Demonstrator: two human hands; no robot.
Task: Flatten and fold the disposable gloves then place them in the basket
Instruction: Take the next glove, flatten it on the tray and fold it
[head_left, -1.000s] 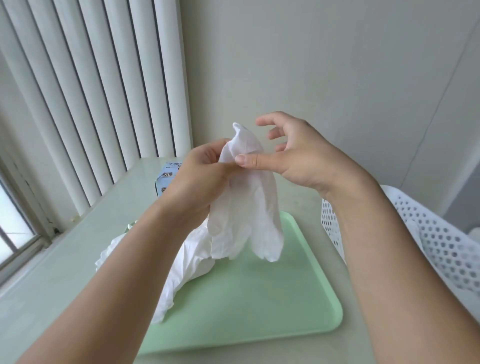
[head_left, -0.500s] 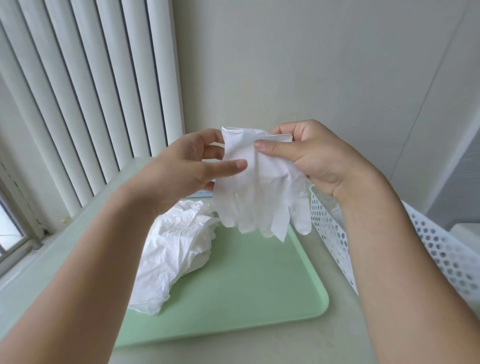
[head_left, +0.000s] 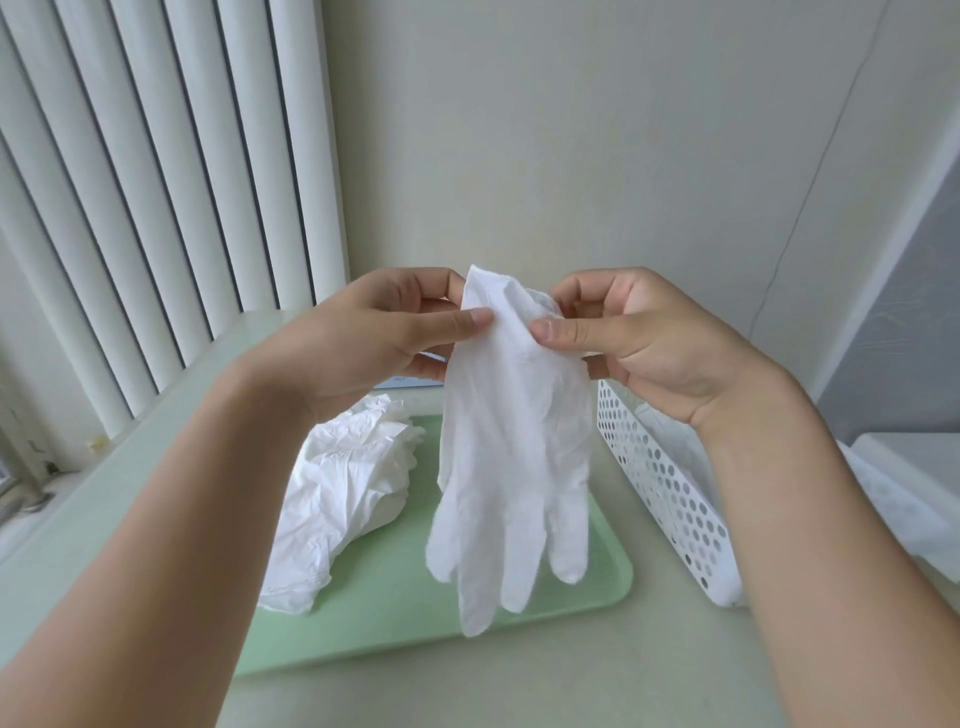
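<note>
Now both hands, left (head_left: 374, 332) and right (head_left: 639, 338), pinch the glove (head_left: 514, 457) cuff above the tray (head_left: 587, 587); pull the corners apart evenly, then lay it flat.

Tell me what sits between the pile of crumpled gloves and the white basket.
In the head view, the green tray's bare right part lies there, with the glove that both hands hold hanging above it. A strip of bare tabletop separates tray and basket.

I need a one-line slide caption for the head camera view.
Both hands, left hand and right hand, pinch a white glove by its cuff above the green tray.
</note>
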